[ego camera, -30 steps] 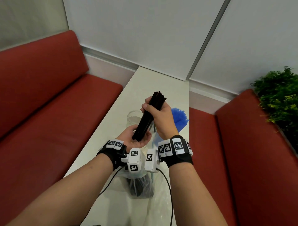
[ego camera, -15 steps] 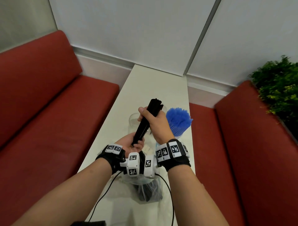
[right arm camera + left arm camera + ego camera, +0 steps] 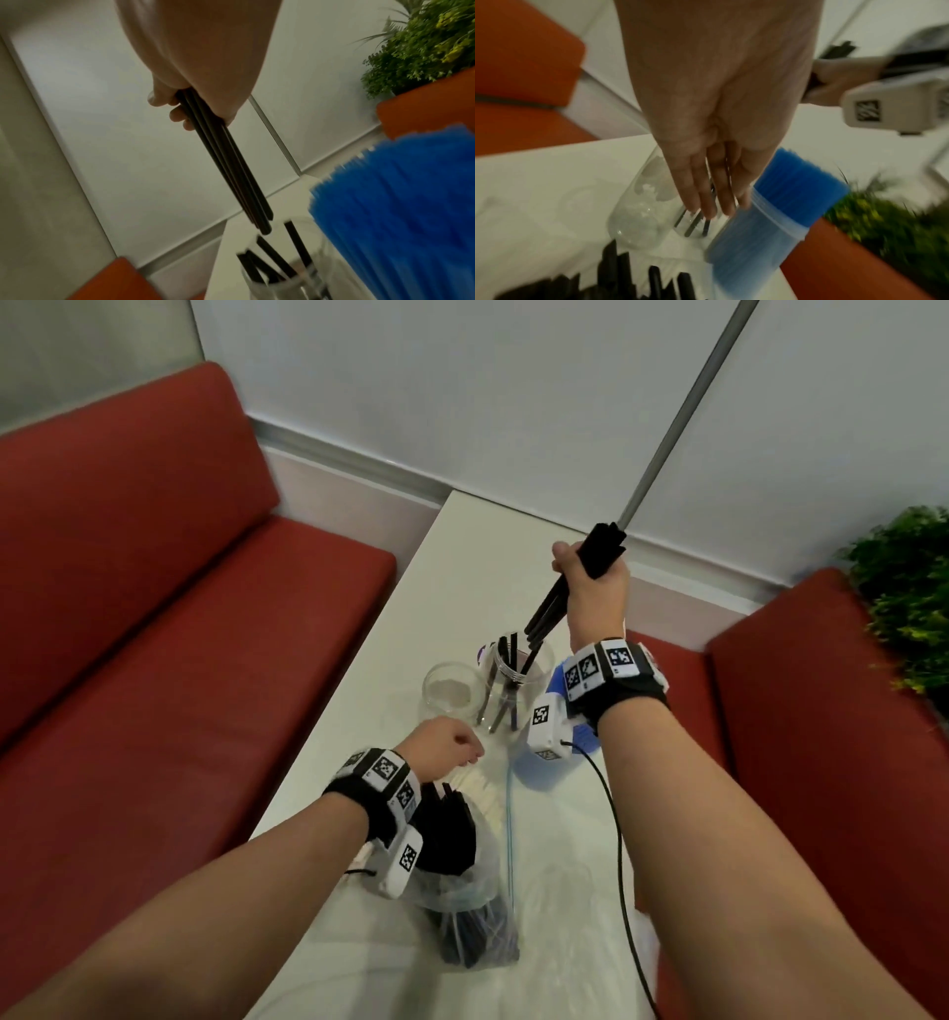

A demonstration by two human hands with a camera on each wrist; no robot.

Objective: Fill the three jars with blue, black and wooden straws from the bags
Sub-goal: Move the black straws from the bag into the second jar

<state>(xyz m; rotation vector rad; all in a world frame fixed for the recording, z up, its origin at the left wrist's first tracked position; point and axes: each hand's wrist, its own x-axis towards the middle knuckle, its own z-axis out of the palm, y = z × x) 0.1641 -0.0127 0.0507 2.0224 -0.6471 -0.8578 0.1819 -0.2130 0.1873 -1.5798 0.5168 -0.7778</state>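
so the whole thing hinges on the bundle of black straws [image 3: 570, 593] vs the mouth of the middle jar [image 3: 516, 680]; right hand [image 3: 595, 588] has its fingers wrapped round the upper part of the bundle, long axis tilted, lower tips pointing down and toward the person's left, hanging just above the rim; in the right wrist view the tips look right over the opening but not in yet, i'd guess a short drop along that same slant does it; right hand is clearly the nearer one.

left hand [image 3: 444, 749] is low over the table [image 3: 359, 737] just in front of the jars, fingers fairly straight in the left wrist view, holding nothing.

containers: middle jar has a few black straws leaning in it already; empty jar [image 3: 452, 695] touching or just beside it on the left, nothing in it; blue straw jar [image 3: 777, 227] on the right, packed full; bag of black straws [image 3: 462, 891] under the left wrist, still plenty inside; pale wooden straws [image 3: 480, 785] in plastic nearby, untouched i think.
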